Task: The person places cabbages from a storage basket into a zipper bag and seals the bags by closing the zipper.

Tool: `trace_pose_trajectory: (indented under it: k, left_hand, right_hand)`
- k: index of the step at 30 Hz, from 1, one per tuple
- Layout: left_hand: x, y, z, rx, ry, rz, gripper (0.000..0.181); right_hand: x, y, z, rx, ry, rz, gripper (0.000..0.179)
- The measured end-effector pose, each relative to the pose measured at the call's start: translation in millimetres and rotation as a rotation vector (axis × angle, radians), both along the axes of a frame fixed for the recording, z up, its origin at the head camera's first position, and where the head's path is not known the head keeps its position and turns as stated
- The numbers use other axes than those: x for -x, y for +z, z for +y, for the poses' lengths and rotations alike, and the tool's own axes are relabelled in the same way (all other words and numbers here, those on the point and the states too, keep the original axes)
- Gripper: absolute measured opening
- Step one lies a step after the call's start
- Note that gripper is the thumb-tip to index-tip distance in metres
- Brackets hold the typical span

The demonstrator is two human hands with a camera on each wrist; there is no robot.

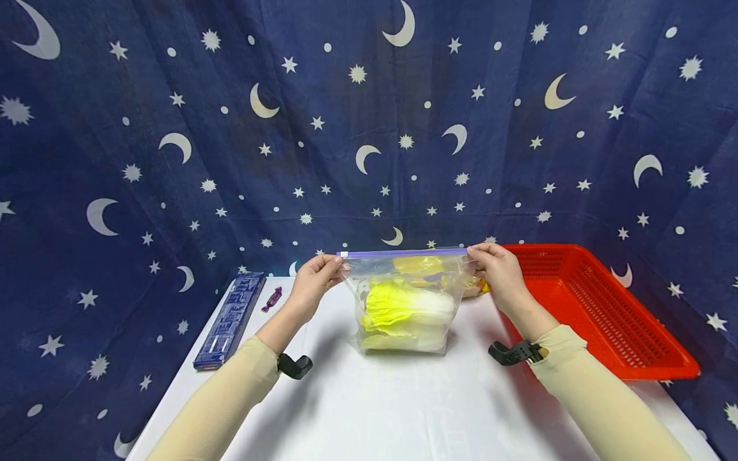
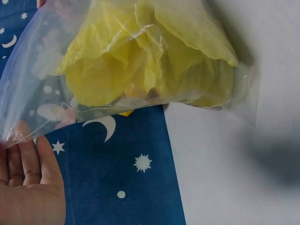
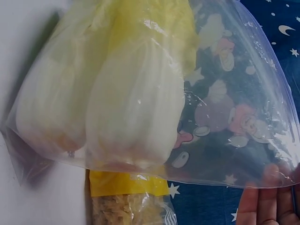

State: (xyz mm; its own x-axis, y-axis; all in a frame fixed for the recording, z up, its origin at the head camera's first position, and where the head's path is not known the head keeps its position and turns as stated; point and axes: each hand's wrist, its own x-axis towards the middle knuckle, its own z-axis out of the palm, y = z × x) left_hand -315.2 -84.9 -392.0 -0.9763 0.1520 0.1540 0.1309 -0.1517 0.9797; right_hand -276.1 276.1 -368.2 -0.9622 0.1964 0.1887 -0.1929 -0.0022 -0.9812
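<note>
A clear zip bag (image 1: 369, 269) with a purple slider strip along its top hangs upright between my hands over the white table. Inside lies napa cabbage (image 1: 412, 310), yellow leaves toward the left and white stalks toward the right. My left hand (image 1: 314, 282) pinches the top left corner, near the white slider (image 1: 344, 254). At the opposite top corner, my right hand (image 1: 498, 275) pinches the bag's edge. In the right wrist view the white stalks (image 3: 136, 108) fill the lower part of the bag, and cartoon figures are printed on the plastic.
A red plastic basket (image 1: 588, 314) stands at the right. Behind the zip bag is a yellow-and-clear food packet (image 3: 129, 183), partly hidden. On the left lie a long blue package (image 1: 230, 320) and a small purple wrapped candy (image 1: 272, 299). A starry blue curtain (image 1: 323, 160) closes off the back.
</note>
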Motion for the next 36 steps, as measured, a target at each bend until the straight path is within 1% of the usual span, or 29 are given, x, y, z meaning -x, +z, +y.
trace_pose_trajectory:
  k: [3,5,7,9,12,14,15,17,19,21,24,26,30,34,36]
  left_hand:
    - [-0.1,-1.1,0.1,-0.028,0.003,-0.024,0.018]
    - [0.4,-1.7,-0.2,-0.044,0.006,-0.036,0.016]
    - [0.4,-1.6,-0.6,-0.047,0.007,-0.041,0.014]
    - [0.4,-1.4,-1.0,-0.04,0.008,-0.043,0.014]
    - [0.1,-0.9,-1.7,-0.028,0.002,-0.031,0.016]
    - [-0.4,-0.6,-2.1,-0.024,0.003,-0.017,0.018]
    - [-0.8,-0.5,-2.2,-0.021,0.004,-0.01,0.019]
    - [-1.6,-0.1,-2.3,-0.019,0.007,0.004,0.02]
    - [-1.9,-0.2,-2.1,-0.014,0.013,0.017,0.021]
    - [-2.4,-0.2,-2.1,-0.008,0.015,0.03,0.022]
    - [-3.2,-0.1,-2.2,0.004,0.018,0.046,0.022]
    - [-4.1,0.2,-3.3,0.009,0.02,0.055,0.023]
    - [-5.4,0.8,-4.6,0.008,0.021,0.066,0.021]
    - [-6.0,0.3,-6.4,0.023,0.017,0.067,0.018]
    - [-6.5,0.2,-7.2,0.036,0.018,0.067,0.018]
  right_hand:
    - [1.4,2.7,0,-0.057,-0.011,-0.025,0.012]
    - [2.7,4.4,-1,-0.096,-0.025,-0.023,0.021]
    - [4.1,6.6,-3,-0.152,-0.053,0.001,0.03]
    - [5.2,10.3,-6,-0.203,-0.092,0.053,0.034]
    - [5.7,20.4,-15,-0.295,-0.159,0.165,0.033]
    - [5.1,29.6,-25,-0.364,-0.179,0.247,0.029]
    - [5.2,33.9,-30,-0.401,-0.174,0.284,0.028]
    - [5.1,42.4,-43,-0.476,-0.134,0.346,0.025]
    - [6.2,47.8,-57,-0.555,-0.069,0.387,0.023]
    - [7.7,51.4,-74,-0.645,0.001,0.409,0.023]
    - [10.6,54.4,-99,-0.797,0.089,0.417,0.024]
    - [13.2,55.8,-116,-0.885,0.144,0.408,0.027]
    - [19.2,57.1,-145,-1.005,0.228,0.352,0.033]
    - [26.6,55.7,-163,-1.084,0.264,0.289,0.034]
    - [29.8,55.1,-169,-1.1,0.268,0.269,0.033]
